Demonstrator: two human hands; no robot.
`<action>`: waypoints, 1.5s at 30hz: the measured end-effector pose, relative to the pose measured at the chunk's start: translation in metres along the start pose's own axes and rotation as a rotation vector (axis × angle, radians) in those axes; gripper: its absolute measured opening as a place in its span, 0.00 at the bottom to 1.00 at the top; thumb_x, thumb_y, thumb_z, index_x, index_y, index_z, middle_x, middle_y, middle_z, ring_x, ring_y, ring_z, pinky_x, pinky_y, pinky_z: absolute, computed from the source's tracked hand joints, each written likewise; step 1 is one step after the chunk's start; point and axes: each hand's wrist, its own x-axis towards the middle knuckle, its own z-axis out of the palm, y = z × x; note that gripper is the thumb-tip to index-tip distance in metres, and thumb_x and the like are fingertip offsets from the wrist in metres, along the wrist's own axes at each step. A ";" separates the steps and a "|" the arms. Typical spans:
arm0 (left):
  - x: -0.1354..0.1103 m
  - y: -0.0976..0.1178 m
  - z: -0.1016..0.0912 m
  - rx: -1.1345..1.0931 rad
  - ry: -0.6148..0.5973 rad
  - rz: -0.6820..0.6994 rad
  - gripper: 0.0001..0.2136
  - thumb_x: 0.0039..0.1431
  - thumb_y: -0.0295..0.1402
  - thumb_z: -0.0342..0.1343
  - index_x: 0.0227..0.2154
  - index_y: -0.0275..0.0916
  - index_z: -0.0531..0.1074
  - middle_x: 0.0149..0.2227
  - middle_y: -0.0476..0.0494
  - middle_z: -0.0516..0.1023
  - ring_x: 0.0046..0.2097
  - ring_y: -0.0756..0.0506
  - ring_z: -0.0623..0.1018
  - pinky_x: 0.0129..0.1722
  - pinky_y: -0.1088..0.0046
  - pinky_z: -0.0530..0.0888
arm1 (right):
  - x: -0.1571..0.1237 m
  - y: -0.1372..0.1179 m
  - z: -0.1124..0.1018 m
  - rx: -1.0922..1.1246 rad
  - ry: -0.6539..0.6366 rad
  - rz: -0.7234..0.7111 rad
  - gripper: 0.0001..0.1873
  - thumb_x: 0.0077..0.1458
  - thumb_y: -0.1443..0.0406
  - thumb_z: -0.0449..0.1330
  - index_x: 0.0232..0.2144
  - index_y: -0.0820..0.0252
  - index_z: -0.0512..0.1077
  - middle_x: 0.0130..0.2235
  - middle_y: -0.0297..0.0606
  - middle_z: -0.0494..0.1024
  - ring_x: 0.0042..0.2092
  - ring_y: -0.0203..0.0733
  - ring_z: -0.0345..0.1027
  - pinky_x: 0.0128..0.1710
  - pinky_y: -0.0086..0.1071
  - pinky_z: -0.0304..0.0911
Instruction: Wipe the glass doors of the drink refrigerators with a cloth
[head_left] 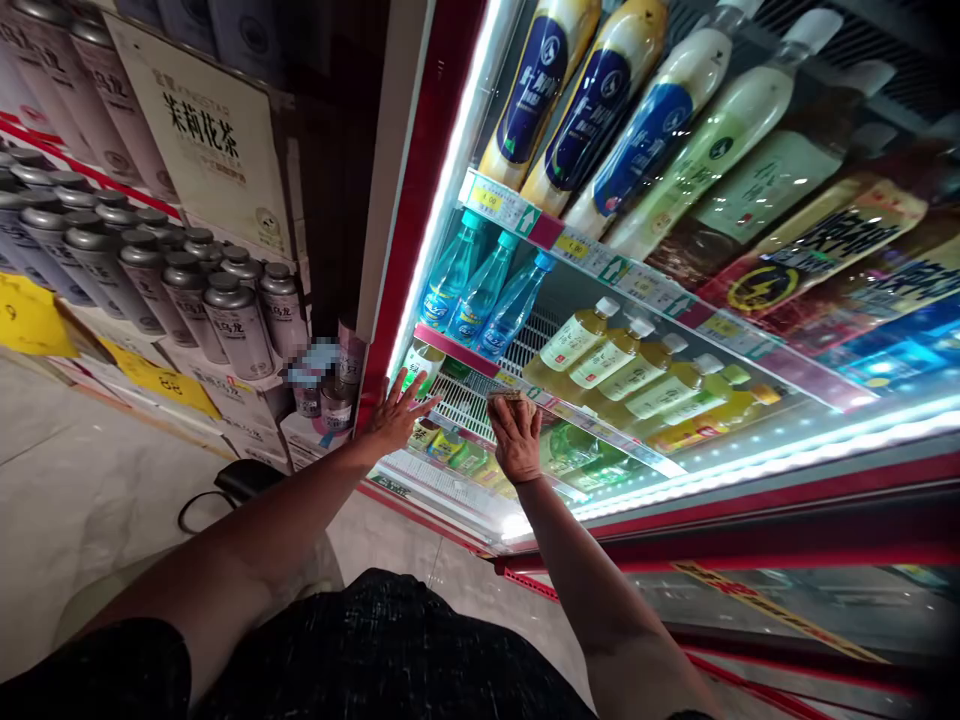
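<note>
My right hand (517, 440) reaches into a lit drinks fridge, its fingers pressed over a folded brownish cloth (508, 399). That cloth is at the front edge of a middle shelf (555, 402), beside a bare stretch of wire rack (463, 405). My left hand (397, 418) has its fingers spread and holds nothing. It is at the fridge's left side, just in front of a bottle with a white and green label (421, 366). Blue bottles (480, 290) stand above my left hand, and several yellowish tea bottles (607, 355) stand to the right of the cloth.
Larger bottles (592, 110) fill the upper shelf above a price strip (585, 250). On the left, many cans (232, 320) stand on stacked cartons (247, 410). A black bag (255, 480) is near my left forearm. The red-framed fridge door (712, 540) is at the lower right.
</note>
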 end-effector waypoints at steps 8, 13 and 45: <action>0.001 -0.014 -0.008 -0.049 0.023 0.056 0.34 0.61 0.20 0.52 0.68 0.55 0.62 0.76 0.44 0.46 0.77 0.34 0.41 0.70 0.38 0.52 | -0.002 -0.022 0.008 0.055 -0.055 -0.116 0.29 0.64 0.72 0.52 0.64 0.48 0.70 0.64 0.35 0.74 0.74 0.44 0.48 0.75 0.52 0.23; 0.007 -0.023 -0.014 -0.065 0.079 0.049 0.32 0.61 0.21 0.54 0.66 0.53 0.67 0.75 0.44 0.53 0.76 0.35 0.47 0.72 0.42 0.53 | 0.038 -0.024 -0.005 0.046 -0.022 -0.108 0.34 0.62 0.72 0.53 0.68 0.47 0.64 0.66 0.34 0.71 0.76 0.45 0.39 0.73 0.55 0.17; 0.001 -0.079 -0.021 -0.036 0.184 0.182 0.35 0.59 0.20 0.53 0.69 0.42 0.61 0.74 0.39 0.55 0.75 0.36 0.51 0.72 0.51 0.60 | 0.100 -0.108 0.030 0.056 -0.003 -0.179 0.30 0.64 0.71 0.51 0.67 0.53 0.66 0.68 0.38 0.68 0.76 0.47 0.40 0.74 0.52 0.17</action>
